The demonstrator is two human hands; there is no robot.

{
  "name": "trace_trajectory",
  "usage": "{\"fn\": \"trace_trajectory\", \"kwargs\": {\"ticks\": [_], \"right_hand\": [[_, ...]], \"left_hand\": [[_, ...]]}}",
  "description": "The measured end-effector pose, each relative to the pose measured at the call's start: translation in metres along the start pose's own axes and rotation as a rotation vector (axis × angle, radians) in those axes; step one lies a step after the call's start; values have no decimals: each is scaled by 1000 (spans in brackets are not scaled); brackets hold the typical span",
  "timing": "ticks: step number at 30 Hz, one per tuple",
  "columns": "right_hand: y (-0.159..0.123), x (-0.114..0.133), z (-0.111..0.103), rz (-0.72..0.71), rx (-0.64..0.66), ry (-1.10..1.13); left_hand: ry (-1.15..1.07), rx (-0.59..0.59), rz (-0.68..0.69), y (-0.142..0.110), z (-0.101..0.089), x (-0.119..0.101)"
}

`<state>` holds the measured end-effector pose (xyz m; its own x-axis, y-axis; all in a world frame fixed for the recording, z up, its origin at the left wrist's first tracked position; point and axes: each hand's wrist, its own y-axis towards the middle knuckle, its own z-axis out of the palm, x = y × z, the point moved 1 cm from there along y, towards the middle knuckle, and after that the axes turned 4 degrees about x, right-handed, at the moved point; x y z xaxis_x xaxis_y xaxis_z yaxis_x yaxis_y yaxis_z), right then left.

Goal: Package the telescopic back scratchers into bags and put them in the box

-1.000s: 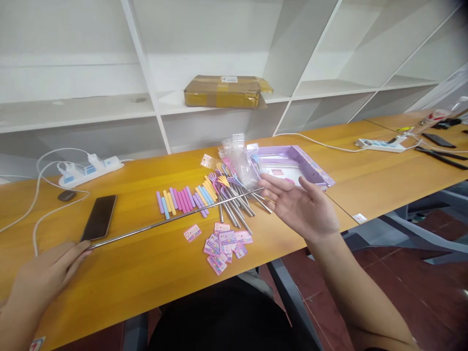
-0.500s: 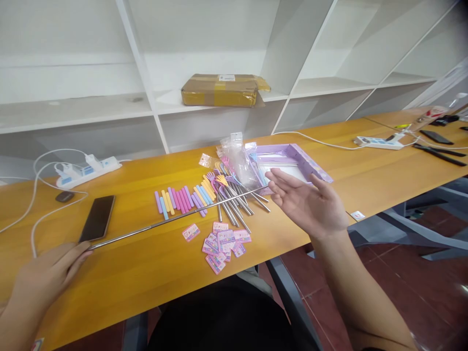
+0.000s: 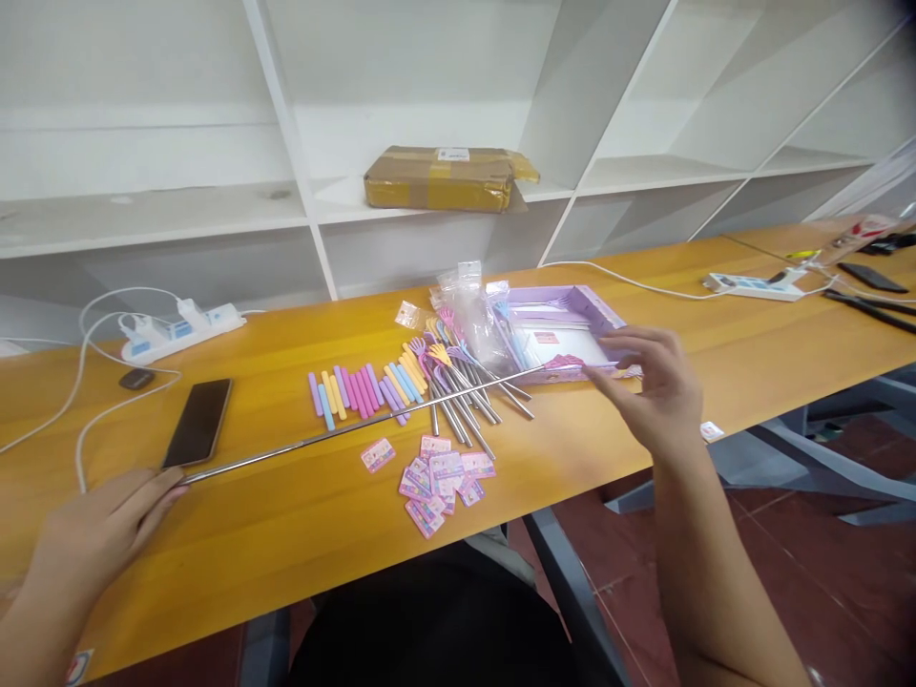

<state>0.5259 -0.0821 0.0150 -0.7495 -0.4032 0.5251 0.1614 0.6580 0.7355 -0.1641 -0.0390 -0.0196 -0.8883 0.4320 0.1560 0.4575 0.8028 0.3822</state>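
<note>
My left hand (image 3: 114, 525) is closed on the near end of a long, extended telescopic back scratcher (image 3: 322, 437). Its thin metal rod slants up to the right over the table, ending in a pink hand-shaped head. Just right of that head, my right hand (image 3: 655, 386) hangs with thumb and fingers apart, holding nothing. Beneath the rod lie a pile of shorter back scratchers (image 3: 458, 405) with coloured heads, and a row of pastel handle sleeves (image 3: 358, 391). Pink printed cards (image 3: 444, 477) are heaped nearer to me. Clear plastic bags (image 3: 472, 315) lie behind the pile.
A purple open box (image 3: 601, 310) stands behind my right hand. To the left are a phone (image 3: 198, 420) and a power strip (image 3: 182, 334) with white cables. Another power strip (image 3: 755, 286) lies at right. A taped cardboard box (image 3: 444, 178) sits on the shelf.
My right hand has moved right, off the scratcher's far end, and turned from palm up to fingers bent; the pink head now shows. My left hand keeps its hold.
</note>
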Motion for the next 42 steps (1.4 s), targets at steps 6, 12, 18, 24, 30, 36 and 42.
{"fn": "trace_trajectory", "kwargs": {"ticks": [6,12,18,24,30,36,42], "right_hand": [[-10,-10,-7,-345,126,-389],[-19,-16,-7,-477,-44,-538],[-20,-23,-1,-470,-118,-587],[-17,-23,13,-466,-68,-548],[-10,8,58,-472,83,-429],[-6,60,113,-563,188,-255],[-27,115,165,-696,284,-177]], "left_hand": [[92,-129,195,1,0,-2],[-119,-115,188,12,3,-2],[-277,-62,159,13,4,-5],[-290,-15,169,11,11,-10],[-215,-33,248,49,10,-70],[-241,-75,283,88,3,-134],[-361,-53,292,107,18,-184]]}}
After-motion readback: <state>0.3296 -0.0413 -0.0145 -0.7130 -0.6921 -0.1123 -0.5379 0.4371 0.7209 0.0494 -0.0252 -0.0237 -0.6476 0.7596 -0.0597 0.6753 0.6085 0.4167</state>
